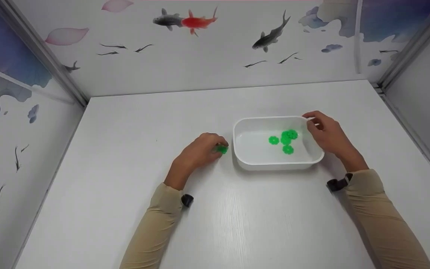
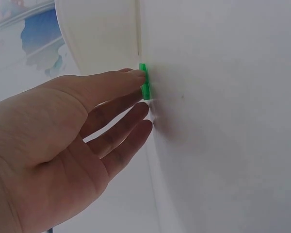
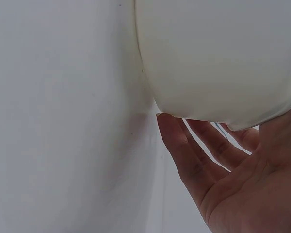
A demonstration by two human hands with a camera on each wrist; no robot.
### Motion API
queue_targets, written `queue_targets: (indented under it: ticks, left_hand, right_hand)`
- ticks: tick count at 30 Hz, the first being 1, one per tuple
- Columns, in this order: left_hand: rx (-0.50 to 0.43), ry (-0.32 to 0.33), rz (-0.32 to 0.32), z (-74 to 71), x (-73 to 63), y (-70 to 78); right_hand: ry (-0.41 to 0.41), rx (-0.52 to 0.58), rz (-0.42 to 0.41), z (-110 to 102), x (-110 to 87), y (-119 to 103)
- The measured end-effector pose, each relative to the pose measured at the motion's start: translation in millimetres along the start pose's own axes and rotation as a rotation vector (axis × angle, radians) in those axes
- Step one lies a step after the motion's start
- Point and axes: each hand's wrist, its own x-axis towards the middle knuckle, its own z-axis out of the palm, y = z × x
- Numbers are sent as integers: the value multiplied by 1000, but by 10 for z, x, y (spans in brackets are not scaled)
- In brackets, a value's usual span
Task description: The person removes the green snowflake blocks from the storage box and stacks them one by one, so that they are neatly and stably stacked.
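My right hand (image 1: 329, 135) grips the tray (image 1: 274, 167) at 2 o'clock; at 9 o'clock, my left hand (image 1: 202, 149) pinches a partly hidden green piece (image 1: 223, 150).

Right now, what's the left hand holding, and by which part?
A small green piece. The left hand pinches it, apparently by its edge; the exact contact is partly hidden.

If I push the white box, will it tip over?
Probably not: the box sits wide and low on the table. It looks stiff, its walls holding a neat shape. The green pieces inside seem loose, so they might slide about.
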Motion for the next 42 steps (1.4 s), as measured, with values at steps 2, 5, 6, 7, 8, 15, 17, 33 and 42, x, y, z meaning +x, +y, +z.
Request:
queue_targets:
  ticks: [2, 5, 6, 7, 8, 15, 17, 33, 42]
  left_hand:
    - [0, 0, 1, 0, 0, 2]
    - [3, 1, 1, 0, -4, 3]
    - [4, 1, -1, 0, -9, 3]
    - [5, 1, -3, 1, -13, 1]
    - [6, 2, -3, 1, -18, 1]
    - [8, 9, 9, -5, -27, 2]
    - [3, 11, 6, -10, -22, 8]
    - [13, 261, 13, -100, 11, 204]
    - [11, 331, 97, -83, 39, 388]
  right_hand:
    - [0, 0, 2, 3, 0, 2]
    - [-2, 0, 5, 5, 1, 14]
    - [-2, 1, 4, 5, -1, 16]
    - [-3, 3, 3, 6, -2, 18]
    - [-4, 4, 2, 5, -2, 21]
    - [-7, 14, 1, -2, -6, 21]
    - [-7, 15, 5, -2, -7, 20]
    - [-14, 22, 22, -12, -1, 24]
    - [24, 13, -12, 5, 9, 22]
